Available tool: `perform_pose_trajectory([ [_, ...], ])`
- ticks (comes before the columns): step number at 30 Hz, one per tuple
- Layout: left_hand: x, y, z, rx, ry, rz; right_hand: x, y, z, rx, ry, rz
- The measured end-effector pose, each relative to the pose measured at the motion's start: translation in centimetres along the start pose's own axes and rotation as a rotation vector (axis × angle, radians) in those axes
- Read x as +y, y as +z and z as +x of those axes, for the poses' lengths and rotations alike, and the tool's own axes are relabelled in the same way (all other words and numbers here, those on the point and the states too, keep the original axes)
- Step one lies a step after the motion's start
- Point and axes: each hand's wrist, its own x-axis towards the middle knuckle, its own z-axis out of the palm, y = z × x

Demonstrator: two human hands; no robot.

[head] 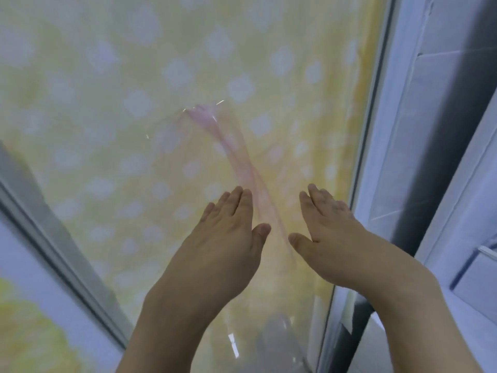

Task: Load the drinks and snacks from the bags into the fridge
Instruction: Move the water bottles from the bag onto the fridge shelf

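Hands both flat on glossy yellow door with pale dots [134,103]. Left hand [223,238], fingers straight and together, thumb out, holding nothing. Right hand [330,232] same, fingers straight, palm toward door, near grey frame edge [376,157].

Task progress: cannot tell. No drinks, no snacks, no bags in view, so where they are is unknown. Door looks shut or nearly shut; maybe being pushed closed, maybe not opened yet. Picture blurry.

Count: two hands, one dotted door, zero drinks, zero snacks, zero bags.
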Motion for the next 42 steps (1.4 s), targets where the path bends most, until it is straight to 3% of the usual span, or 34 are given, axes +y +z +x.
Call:
perform_pose_trajectory([
  [14,-7.0,-2.7,-6.7,0.054,-0.335,0.03,-9.9,1.2,1.3,-0.076,-0.3,-0.012],
  [22,-9.3,-3.9,-11.7,0.151,-0.53,0.091,-15.2,1.1,-0.1,-0.068,-0.584,-0.03],
  [42,-15.6,-7.6,-32.7,0.265,-1.234,0.16,-36.0,7.5,-7.8,-0.202,-1.238,0.026],
])
